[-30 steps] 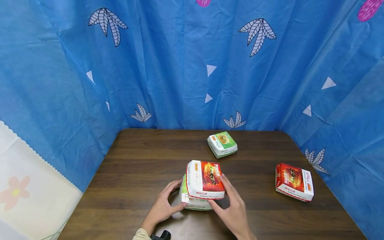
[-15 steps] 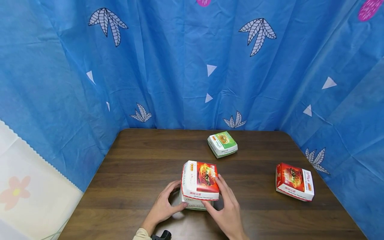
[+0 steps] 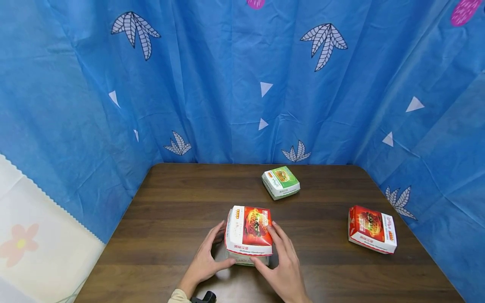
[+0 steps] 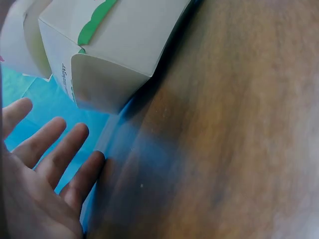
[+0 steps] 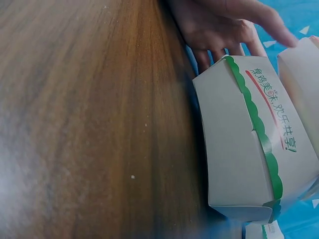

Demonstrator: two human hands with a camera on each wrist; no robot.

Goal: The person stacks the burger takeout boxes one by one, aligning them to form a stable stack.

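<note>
A red and white hamburger box (image 3: pixel 250 231) lies over a green and white hamburger box (image 5: pixel 239 134) at the table's near middle; whether the upper one rests fully on the lower, I cannot tell. My right hand (image 3: pixel 282 265) holds the red box, fingers along its right side and thumb near its front edge. My left hand (image 3: pixel 206 256) stands at the left of the stack. In the left wrist view its fingers (image 4: pixel 67 152) are fairly straight and spread, apart from the green box. The red box's printed top is hidden in both wrist views.
Another green box (image 3: pixel 281 183) sits at the back of the wooden table (image 3: pixel 182 193). Another red box (image 3: pixel 371 229) is at the right. A blue curtain (image 3: pixel 235 84) hangs behind and along the sides.
The right hand has brought the red box left and slightly down, nearer over the green box, and its front edge now covers more of it. The left hand has stayed nearly still.
</note>
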